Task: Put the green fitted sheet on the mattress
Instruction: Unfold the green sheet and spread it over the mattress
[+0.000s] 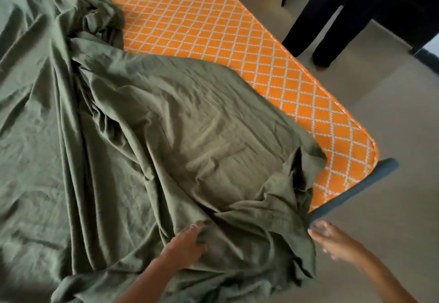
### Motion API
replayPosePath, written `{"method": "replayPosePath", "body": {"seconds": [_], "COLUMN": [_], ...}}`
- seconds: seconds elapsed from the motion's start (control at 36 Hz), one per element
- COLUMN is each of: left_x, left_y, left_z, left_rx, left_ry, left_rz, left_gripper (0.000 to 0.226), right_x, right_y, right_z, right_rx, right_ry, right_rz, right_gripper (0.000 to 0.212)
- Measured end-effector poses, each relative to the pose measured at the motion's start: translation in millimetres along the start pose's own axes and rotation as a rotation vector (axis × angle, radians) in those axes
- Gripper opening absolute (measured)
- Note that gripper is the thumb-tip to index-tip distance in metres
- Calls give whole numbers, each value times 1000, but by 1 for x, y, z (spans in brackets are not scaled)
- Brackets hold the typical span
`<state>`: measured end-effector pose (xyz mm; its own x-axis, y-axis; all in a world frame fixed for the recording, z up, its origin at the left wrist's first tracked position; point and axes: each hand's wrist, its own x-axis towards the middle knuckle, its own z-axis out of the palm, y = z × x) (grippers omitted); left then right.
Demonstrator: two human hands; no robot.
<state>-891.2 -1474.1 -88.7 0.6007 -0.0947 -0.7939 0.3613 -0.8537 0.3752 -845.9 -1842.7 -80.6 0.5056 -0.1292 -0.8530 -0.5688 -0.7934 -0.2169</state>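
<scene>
The green fitted sheet (133, 124) lies loose and wrinkled over the left and near part of the mattress (213, 27), whose orange cover has a white diamond pattern. The mattress's right side and near right corner are bare. My left hand (187, 243) grips a bunch of sheet near the foot edge, fingers curled into the fabric. My right hand (332, 238) is at the sheet's bunched right edge by the corner, fingertips pinching the cloth there; the picture is blurred at that hand.
A dark blue-grey bed frame rail (356, 191) runs under the mattress's near right corner. Another person's legs in dark trousers (332, 22) stand on the beige floor (392, 112) at the far right, beside dark furniture.
</scene>
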Motion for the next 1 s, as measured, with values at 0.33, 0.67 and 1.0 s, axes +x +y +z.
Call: {"method": "replayPosePath", "body": {"seconds": [0.33,0.67,1.0], "left_x": [20,112,148], "left_y": [-22,40,44], "left_z": [-29,-87,-61], "left_rx": [-178,-88,81], "left_ry": [161,381,511], "left_rz": [-232,-356,-445], "left_gripper": [73,71,68], "right_x": [68,94,137], "right_y": [-77,-165,-171], "right_z": [-40,-86,-95], "right_rx": [383,-142,-356], "right_ry": [372,605,468], "right_rz": [-166,-5,74], "right_gripper": [122,116,144]}}
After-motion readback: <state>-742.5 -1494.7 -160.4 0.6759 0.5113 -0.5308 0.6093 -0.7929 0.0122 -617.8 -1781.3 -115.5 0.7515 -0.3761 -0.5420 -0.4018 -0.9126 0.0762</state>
